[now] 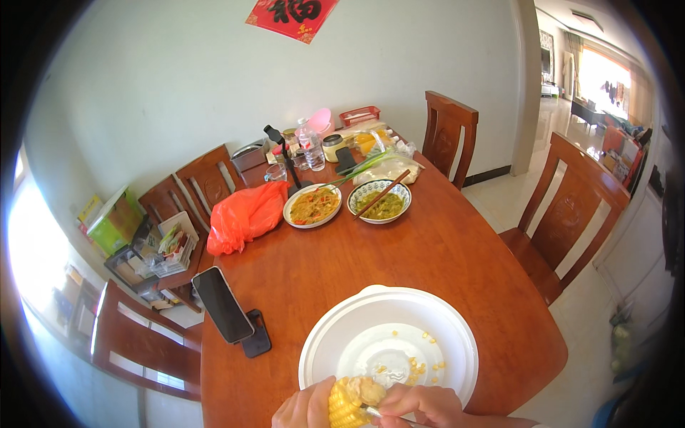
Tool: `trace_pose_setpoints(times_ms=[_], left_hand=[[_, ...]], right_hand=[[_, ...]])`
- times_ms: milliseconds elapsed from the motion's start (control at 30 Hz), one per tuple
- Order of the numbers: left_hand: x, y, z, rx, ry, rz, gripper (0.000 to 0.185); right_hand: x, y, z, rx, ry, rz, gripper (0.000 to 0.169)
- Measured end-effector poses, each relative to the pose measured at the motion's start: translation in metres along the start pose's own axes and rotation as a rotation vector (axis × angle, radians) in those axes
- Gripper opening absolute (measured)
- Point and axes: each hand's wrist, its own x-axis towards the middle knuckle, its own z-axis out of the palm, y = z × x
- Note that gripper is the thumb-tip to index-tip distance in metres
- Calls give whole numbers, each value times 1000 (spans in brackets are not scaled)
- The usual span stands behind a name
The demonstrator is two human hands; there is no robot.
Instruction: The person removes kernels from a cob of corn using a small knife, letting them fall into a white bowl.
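Note:
A yellow corn cob (345,409) is gripped by my left hand (305,406) at the bottom of the head view. Its pale cut end points right, and a patch near that end is stripped of kernels. My right hand (423,405) pinches a slim metal utensil (372,411) whose tip presses into the cob; its kind cannot be made out. Both hands are over the near side of a large white plastic basin (342,326). Loose corn kernels (415,366) lie scattered on the basin's wet bottom.
On the wooden table (267,299) stand a propped smartphone (223,305), a red plastic bag (246,219), a plate of food (313,206) and a bowl (381,203) with chopsticks (382,195) across it. A water bottle (310,144) and jars stand farther back. Wooden chairs (567,214) surround the table.

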Motion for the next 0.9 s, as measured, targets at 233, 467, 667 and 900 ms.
trace_pose_setpoints(times_ms=[233, 467, 667, 900], left_hand=[[1, 0, -3, -103, -42, -31, 69], [-1, -1, -1, -15, -44, 8, 68], [3, 0, 1, 56, -66, 15, 71], [7, -8, -1, 138, -21, -15, 72]], right_hand=[[5, -3, -3, 73, -10, -44, 7], [2, 0, -3, -119, -67, 42, 8], [4, 9, -10, -90, -155, 89, 4], [-4, 10, -11, 15, -38, 115, 10]])
